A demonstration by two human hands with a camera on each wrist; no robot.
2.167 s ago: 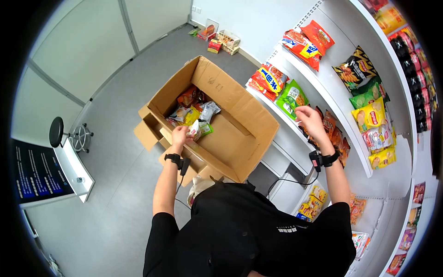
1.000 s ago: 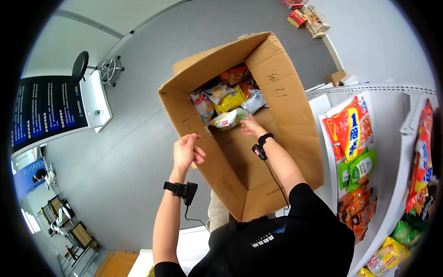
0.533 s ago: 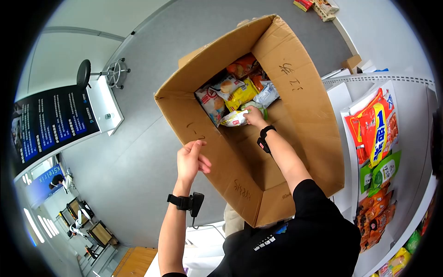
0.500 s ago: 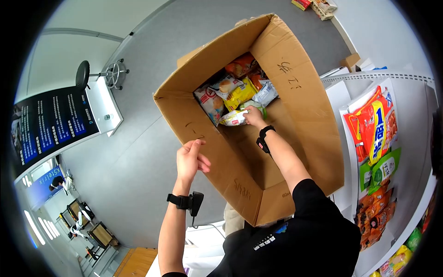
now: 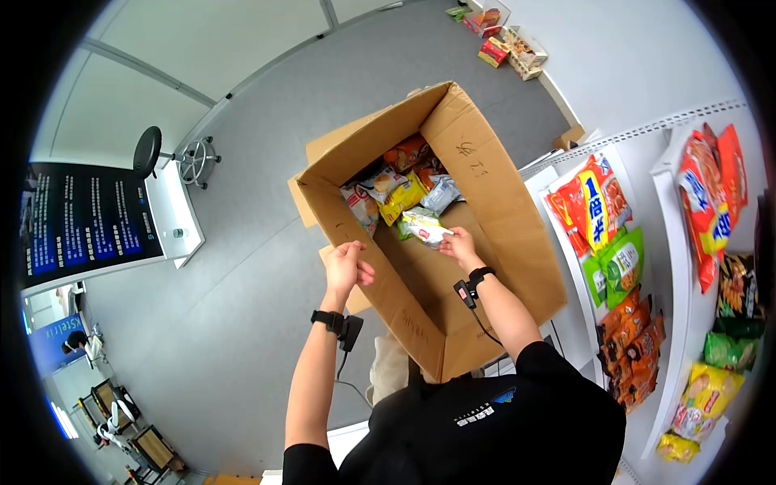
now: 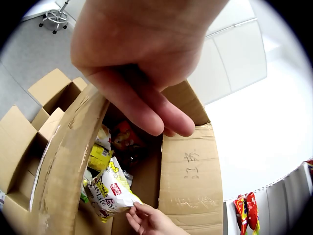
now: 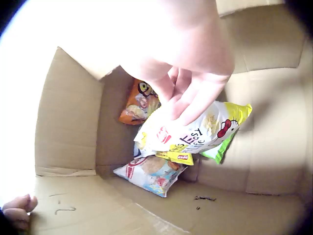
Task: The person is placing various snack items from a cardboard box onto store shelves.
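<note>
Inside the tall cardboard box (image 5: 517,242), my right hand (image 5: 462,249) pinches the edge of a white and yellow snack bag (image 5: 426,229); the right wrist view shows thumb and fingers on the white bag (image 7: 195,129). Below it lie a yellow bag (image 5: 402,196), a silver bag (image 5: 440,195), an orange bag (image 5: 406,153) and a green one partly hidden. My left hand (image 5: 347,269) hangs over the box's left wall, fingers loosely curled and holding nothing; in the left wrist view the left hand (image 6: 142,63) is above the rim.
To the right, shelves hold red bags (image 5: 596,206), green bags (image 5: 622,265) and several orange-brown bags (image 5: 634,347). A stool (image 5: 148,152) and white table (image 5: 174,214) stand at the left. Small boxes (image 5: 524,52) lie on the floor by the wall.
My right hand has moved from the shelf side into the box and now raises the white bag a little. My left hand has let go of that bag and moved out over the box wall.
</note>
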